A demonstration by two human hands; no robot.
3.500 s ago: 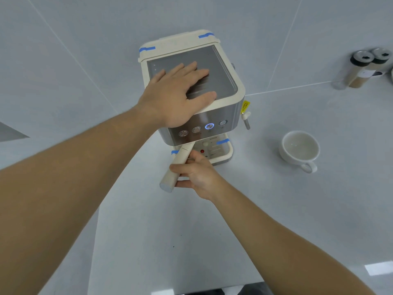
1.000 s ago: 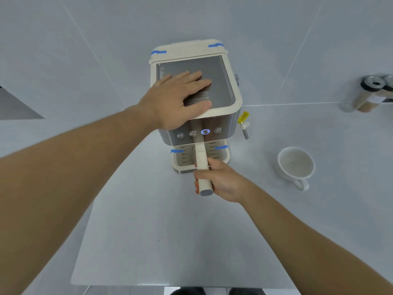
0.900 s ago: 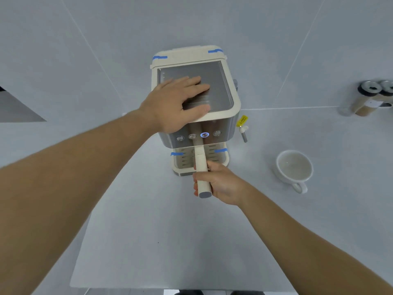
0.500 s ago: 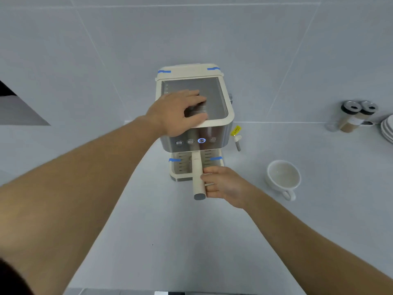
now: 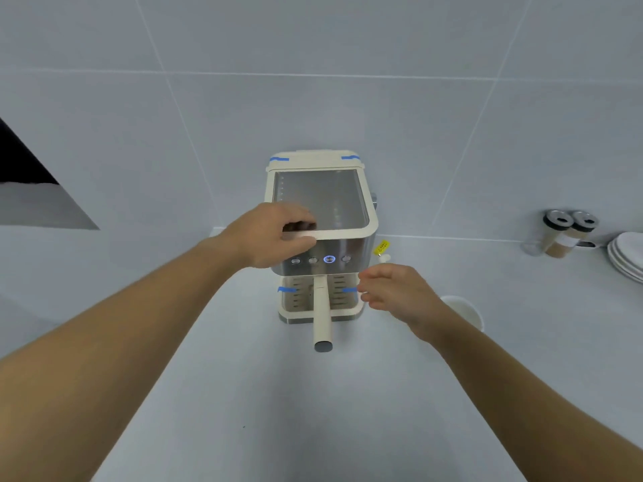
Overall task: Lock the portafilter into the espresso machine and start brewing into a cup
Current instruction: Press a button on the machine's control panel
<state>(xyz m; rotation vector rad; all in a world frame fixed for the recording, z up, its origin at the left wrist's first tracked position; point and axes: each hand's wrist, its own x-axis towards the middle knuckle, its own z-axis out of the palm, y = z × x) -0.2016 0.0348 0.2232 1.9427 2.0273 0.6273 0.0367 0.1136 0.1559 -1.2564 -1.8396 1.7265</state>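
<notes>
A cream and steel espresso machine point(image 5: 323, 189) stands against the tiled wall, one front button lit blue. The portafilter's cream handle point(image 5: 322, 314) sticks straight out toward me from under the machine's front, over the drip tray point(image 5: 341, 307). My left hand point(image 5: 271, 234) rests on the machine's front left top corner, fingers curled over the edge. My right hand point(image 5: 393, 290) hovers just right of the drip tray, fingers loosely apart, holding nothing. A white cup point(image 5: 464, 309) sits on the counter to the right, partly hidden behind my right wrist.
Two clear shakers with dark lids point(image 5: 563, 234) stand at the far right by the wall, beside a stack of white plates point(image 5: 626, 255). A steam wand with a yellow tag point(image 5: 382, 248) hangs off the machine's right side.
My right hand has let go of the portafilter handle and moved right. The handle now points straight forward. My left hand slid from the top plate to the front left corner.
</notes>
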